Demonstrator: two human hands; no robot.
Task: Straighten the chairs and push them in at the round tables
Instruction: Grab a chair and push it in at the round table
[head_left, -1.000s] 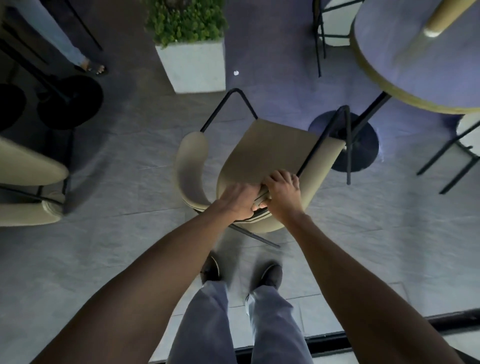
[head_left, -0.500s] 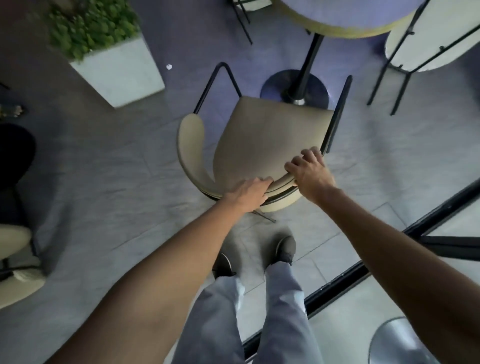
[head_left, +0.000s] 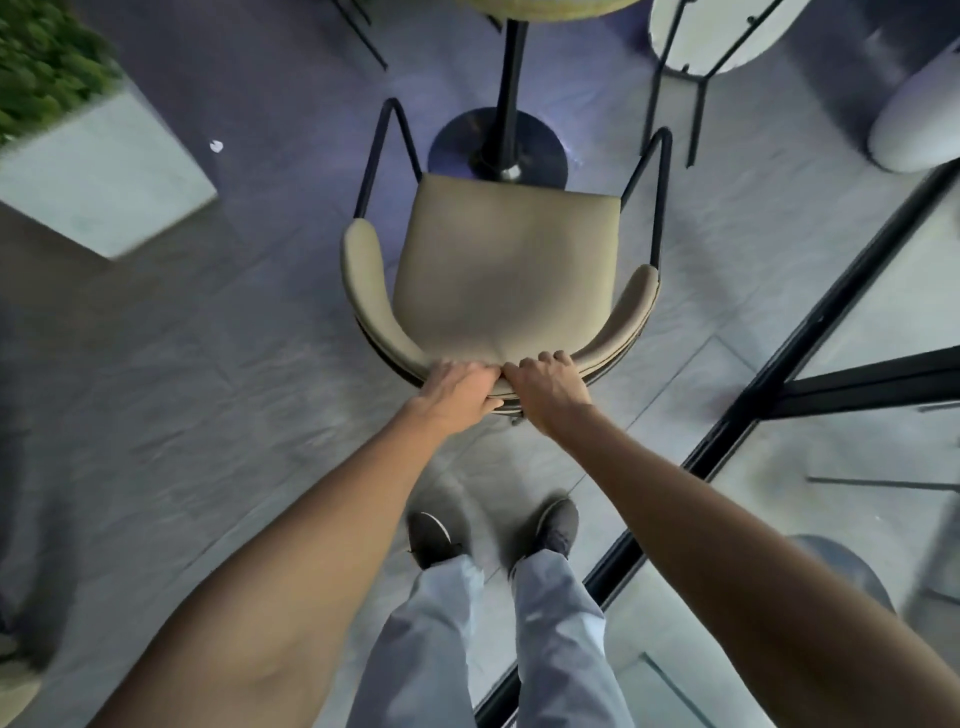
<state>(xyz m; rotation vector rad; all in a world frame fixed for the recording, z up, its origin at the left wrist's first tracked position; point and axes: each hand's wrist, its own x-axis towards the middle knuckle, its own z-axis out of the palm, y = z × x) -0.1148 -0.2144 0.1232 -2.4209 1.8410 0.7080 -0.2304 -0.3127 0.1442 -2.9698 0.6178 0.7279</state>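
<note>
A beige padded chair (head_left: 501, 270) with a curved backrest and black metal arm frames stands on the floor directly in front of me. Its seat faces the round table's black post and disc base (head_left: 498, 145); the seat's front edge overlaps that base in view. Only a sliver of the table top (head_left: 540, 8) shows at the top edge. My left hand (head_left: 457, 387) and my right hand (head_left: 545, 382) sit side by side, both gripping the middle of the backrest's top rim.
A white square planter (head_left: 98, 182) with green foliage stands at the upper left. Another pale chair (head_left: 722, 36) and a white rounded seat (head_left: 919, 114) lie at the upper right. A black-framed glass wall (head_left: 810, 364) runs diagonally along my right. My feet are just behind the chair.
The chair has turned to face the table post squarely and moved closer to it. My right hand slid from the right arm side to the backrest's middle, beside my left.
</note>
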